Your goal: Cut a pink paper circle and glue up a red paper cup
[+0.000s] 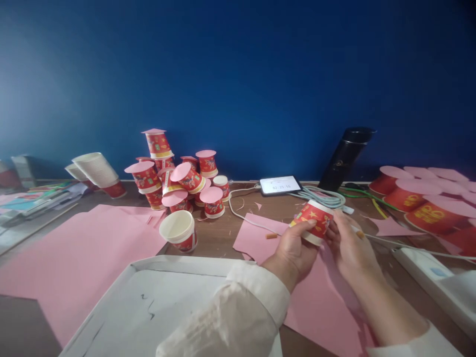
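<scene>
While a black bottle [344, 158] stands right of centre by the blue wall, a lit phone [280, 185] and coiled cable [327, 197] lie just beyond the hands. A thin white cord [238, 214] crosses the pink sheet [316, 307] under them, and a white tray [178, 302] fills the lower centre. At left, tilted cups [98, 171] nest in a stack; nearer the middle, open-mouthed cups [178, 230] sit one inside another before a pile of pink-topped cups [143, 178]. Right of centre, the left hand [293, 253] grips a tilted red paper cup [313, 220], gold-patterned with pale end bands. The right hand [347, 243] curls against its right side; whether it grips, I cannot tell.
</scene>
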`<state>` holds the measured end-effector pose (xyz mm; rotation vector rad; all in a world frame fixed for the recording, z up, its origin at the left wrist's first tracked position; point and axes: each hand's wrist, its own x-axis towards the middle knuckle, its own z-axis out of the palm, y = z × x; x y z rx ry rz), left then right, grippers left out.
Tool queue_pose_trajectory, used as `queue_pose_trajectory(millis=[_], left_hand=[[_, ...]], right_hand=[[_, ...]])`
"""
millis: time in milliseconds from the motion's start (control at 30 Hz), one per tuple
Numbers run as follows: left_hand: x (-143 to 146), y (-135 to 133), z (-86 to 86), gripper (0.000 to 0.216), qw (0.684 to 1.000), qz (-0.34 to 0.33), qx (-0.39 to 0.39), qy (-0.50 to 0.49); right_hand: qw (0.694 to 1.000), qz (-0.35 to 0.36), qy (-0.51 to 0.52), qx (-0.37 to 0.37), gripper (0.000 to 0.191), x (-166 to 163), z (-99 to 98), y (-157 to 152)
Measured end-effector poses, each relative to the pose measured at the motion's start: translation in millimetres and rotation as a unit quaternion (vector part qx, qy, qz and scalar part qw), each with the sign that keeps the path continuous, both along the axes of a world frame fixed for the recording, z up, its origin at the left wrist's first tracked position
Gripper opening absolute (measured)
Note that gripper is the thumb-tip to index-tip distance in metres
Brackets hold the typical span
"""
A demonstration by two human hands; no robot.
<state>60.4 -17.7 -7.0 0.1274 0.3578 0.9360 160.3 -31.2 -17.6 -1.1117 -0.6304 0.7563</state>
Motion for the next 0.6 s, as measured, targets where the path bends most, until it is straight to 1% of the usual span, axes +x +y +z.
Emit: queue_pose_trajectory(millis=[133,267,400,500,600], left_hand=[[1.4,0.8,-3.1,0.022,1.0,0.005,0.01,-0.02],[2.2,0.4,-7.1,0.023,1.0,-0.01,0.019,-0.017],[1.1,-2.4,-6.1,0.022,0.999,-0.018,0.035,0.002],[0.3,-4.2,-3.0,0.022,0.999,-0.003,0.04,-0.014],[0.4,-4.2,-1.2,0.034,0.999,-0.013,0.033,-0.01]], right_hand=[[0.999,0.029,0.014,-0.006,0.05,-5.6,6.6,-1.1],[0.999,0.049,0.011,-0.004,0.044,-10.5,10.0,-3.6],[0.999,0.049,0.007,-0.008,0.039,-12.5,10.0,-4.5],[0.999,0.024,0.023,-0.013,0.042,-11.2,8.5,-2.9],[0.999,-0.028,0.045,-0.005,0.042,-7.4,8.2,-1.3]])
